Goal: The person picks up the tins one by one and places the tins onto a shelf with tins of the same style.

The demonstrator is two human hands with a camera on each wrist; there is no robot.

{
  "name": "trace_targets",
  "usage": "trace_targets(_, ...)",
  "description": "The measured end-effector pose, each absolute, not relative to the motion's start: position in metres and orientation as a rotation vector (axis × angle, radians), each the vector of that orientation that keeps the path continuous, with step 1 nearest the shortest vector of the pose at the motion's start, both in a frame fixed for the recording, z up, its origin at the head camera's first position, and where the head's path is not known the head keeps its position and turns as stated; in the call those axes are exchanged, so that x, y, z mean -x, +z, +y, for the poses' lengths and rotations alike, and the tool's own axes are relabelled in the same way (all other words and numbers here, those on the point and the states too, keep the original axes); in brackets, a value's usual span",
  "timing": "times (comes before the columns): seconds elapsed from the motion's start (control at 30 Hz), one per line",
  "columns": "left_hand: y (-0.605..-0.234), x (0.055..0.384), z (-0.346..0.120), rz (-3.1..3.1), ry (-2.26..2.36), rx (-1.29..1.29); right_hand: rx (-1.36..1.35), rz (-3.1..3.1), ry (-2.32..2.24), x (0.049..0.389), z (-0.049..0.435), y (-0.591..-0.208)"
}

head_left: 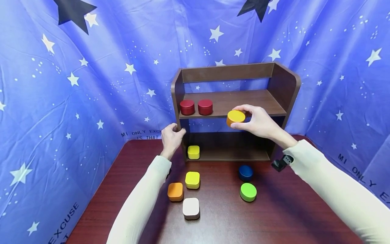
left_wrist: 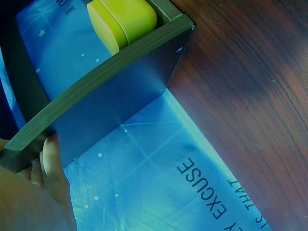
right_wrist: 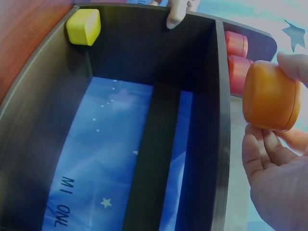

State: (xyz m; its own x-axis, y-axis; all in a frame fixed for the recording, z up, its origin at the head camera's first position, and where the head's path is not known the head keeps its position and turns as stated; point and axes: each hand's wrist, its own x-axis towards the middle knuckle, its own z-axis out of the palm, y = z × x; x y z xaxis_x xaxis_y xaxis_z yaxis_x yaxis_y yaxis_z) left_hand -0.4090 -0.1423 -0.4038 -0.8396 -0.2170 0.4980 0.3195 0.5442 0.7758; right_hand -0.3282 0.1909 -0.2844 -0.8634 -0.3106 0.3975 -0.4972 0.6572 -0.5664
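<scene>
My right hand [head_left: 255,121] pinches a round orange-yellow tin [head_left: 236,117] between thumb and fingers, in front of the upper board of a brown two-tier shelf [head_left: 231,101]. The right wrist view shows the same tin [right_wrist: 270,96] from its side. With my left hand [head_left: 172,137] I grip the shelf's left side panel; its thumb [right_wrist: 178,13] comes over the edge to the inner face. Two round red tins, one at the left end [head_left: 187,107] and one beside it [head_left: 205,107], stand on the upper board. A square yellow tin [head_left: 193,152] sits at lower left.
On the dark red table [head_left: 219,217], left of centre, lie a square yellow tin [head_left: 192,180], an orange one [head_left: 175,192] and a white one [head_left: 191,208]. Before the shelf's right half are round blue [head_left: 245,173] and green [head_left: 248,192] tins. A starry blue curtain [head_left: 100,84] hangs behind.
</scene>
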Motion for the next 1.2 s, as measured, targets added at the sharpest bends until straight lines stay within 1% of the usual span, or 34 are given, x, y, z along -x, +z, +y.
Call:
trace_targets(0.63,-0.404,0.409,-0.143,-2.231,-1.267,0.079,-0.604,-2.618,1.055,0.365,0.184,-0.265)
trace_targets(1.2,-0.405,0.410,-0.142,-2.230,-1.270,0.070,-0.562,-2.707,1.010,0.387,0.174,-0.261)
